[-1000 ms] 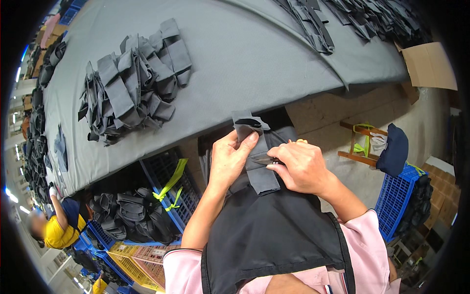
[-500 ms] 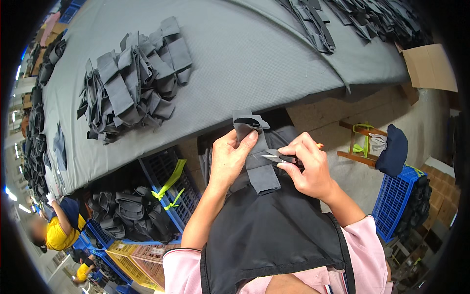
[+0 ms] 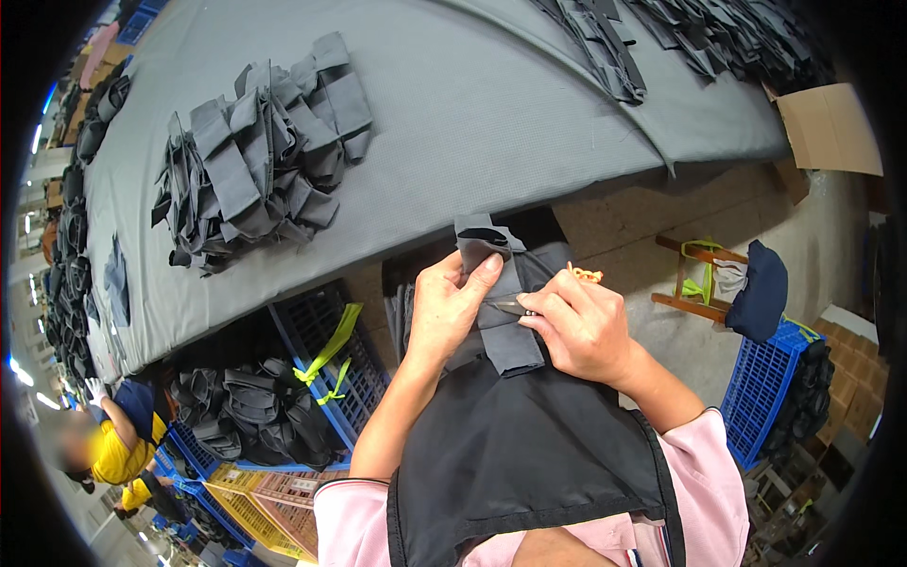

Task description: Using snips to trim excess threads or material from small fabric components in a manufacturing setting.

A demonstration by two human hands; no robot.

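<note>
My left hand pinches a grey fabric strip with the thumb on top, near the strip's upper, folded end. The strip hangs down over the black apron. My right hand is closed around a small pair of thread snips, whose pointed blades lie against the middle of the strip. Orange loops show above that hand, while the snips' handles are mostly hidden in the palm. On the table to the left lies a heap of similar grey strips.
A grey cloth covers the large table. More dark strips are piled at its far right. Below stand blue crates holding black bags. At right are a wooden stool and a blue crate. A person in yellow is at far left.
The snips have turned and moved slightly left onto the strip, and the right fingers have closed further over them. Orange loops now show more. The left hand keeps its grip, shifted slightly.
</note>
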